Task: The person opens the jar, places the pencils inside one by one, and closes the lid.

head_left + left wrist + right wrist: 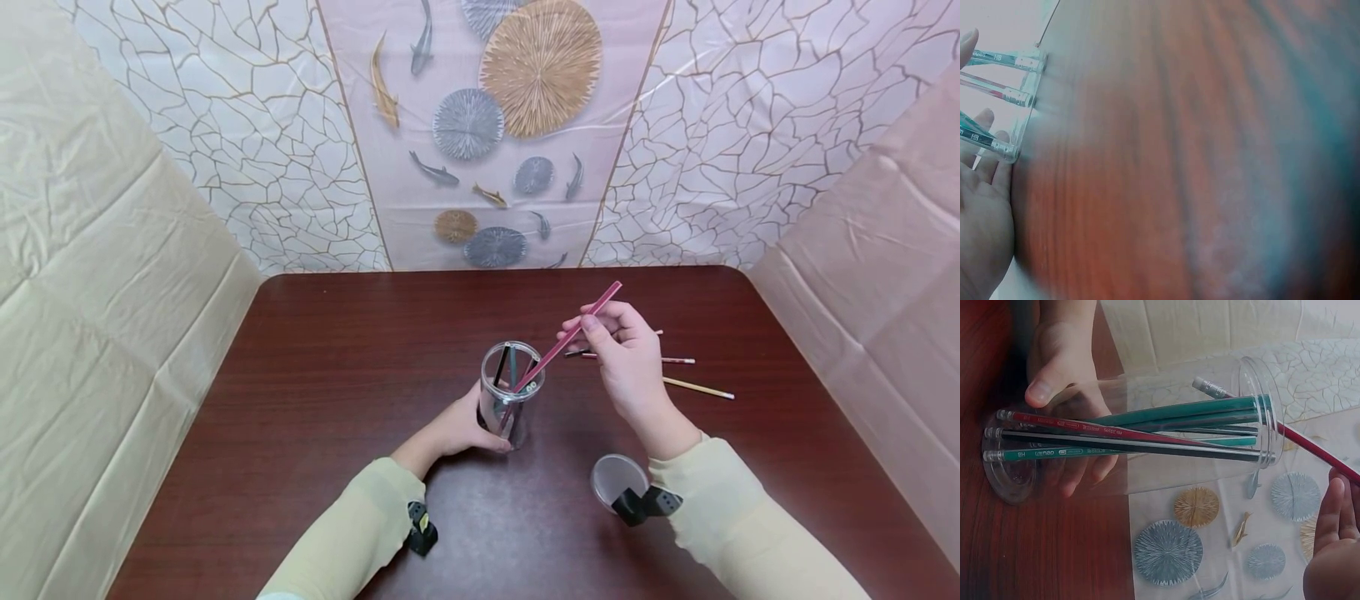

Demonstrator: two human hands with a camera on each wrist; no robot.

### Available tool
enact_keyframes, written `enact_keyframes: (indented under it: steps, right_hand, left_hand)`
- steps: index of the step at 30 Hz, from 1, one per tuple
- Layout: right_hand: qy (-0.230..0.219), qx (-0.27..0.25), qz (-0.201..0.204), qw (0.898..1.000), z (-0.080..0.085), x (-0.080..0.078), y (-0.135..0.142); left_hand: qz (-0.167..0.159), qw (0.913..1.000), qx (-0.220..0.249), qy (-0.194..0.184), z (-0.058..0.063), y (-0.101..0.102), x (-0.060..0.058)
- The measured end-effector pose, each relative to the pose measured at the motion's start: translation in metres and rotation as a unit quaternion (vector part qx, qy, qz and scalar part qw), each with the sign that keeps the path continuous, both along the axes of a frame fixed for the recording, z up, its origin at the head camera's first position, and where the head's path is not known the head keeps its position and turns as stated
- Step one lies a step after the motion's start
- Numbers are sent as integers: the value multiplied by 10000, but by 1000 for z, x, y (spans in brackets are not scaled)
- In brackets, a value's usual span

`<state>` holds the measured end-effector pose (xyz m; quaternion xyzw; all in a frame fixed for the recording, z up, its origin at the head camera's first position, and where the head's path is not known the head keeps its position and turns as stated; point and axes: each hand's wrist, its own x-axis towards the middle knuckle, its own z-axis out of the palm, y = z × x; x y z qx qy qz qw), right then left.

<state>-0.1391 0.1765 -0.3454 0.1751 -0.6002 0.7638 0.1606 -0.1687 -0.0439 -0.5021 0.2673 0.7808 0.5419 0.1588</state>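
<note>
My left hand point(459, 427) grips a clear plastic jar point(1166, 478) around its lower part, thumb on the near side. The jar stands at mid-table with several pencils inside: green pencils point(1210, 411), a black pencil point(1135, 445) and a red one, eraser ends down. My right hand point(628, 360) pinches another red pencil point(572, 335) between thumb and fingers near its upper end. That pencil slants down to the left, its silver-banded eraser end point(1210, 387) inside the jar's mouth. In the left wrist view, eraser ends show through the jar's base.
Behind and right of my right hand lie loose pencils, among them a yellow pencil point(699, 387) and a red pencil point(678, 361), partly hidden by the hand. A round clear lid point(617, 475) lies near my right wrist. Patterned cloth point(480, 242) hangs beyond the table's far edge.
</note>
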Motion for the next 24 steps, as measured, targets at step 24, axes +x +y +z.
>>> enact_keyframes:
  steps: [24]
  right_hand:
    - [705, 524, 177, 9960, -4, -4, -5]
  left_hand:
    - [71, 9998, -204, -55, 1, -1, -1]
